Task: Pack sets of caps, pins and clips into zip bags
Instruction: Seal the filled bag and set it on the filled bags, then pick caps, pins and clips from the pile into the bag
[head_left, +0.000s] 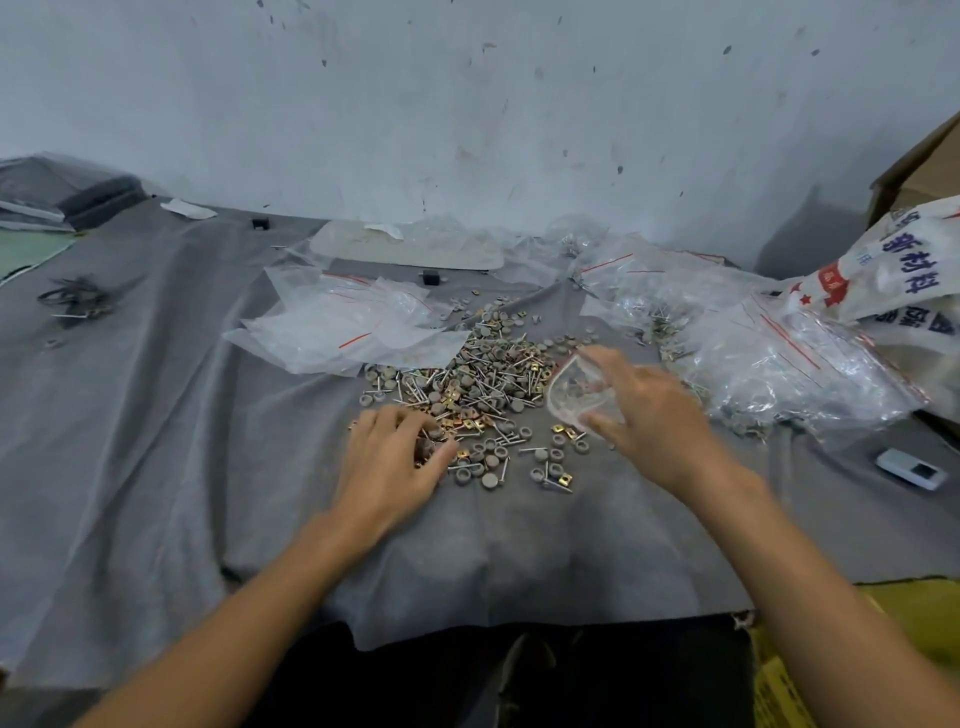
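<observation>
Grey cloth (156, 467) fills the lower frame. At centre lie dull grey caps (488, 480), silvery pins (532, 450) and brass-yellow clips (558, 428). Clear zip bags (337, 322) carry red stripes. At the right edge, a white sack (909, 260) bears blue characters and a red star. The pale wall (467, 104) is speckled dark.

Soft, even, cool light (no hard shadows), wide-angle bowing at edges, slight overall blur.

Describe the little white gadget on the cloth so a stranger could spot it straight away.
Follow the grey cloth to its right side, nearer the person than the heap of filled clear zip bags. A small white rectangular device with a dark window lies there alone. Unlike the crinkly see-through bags beside it, it is solid, opaque and flat.
</observation>
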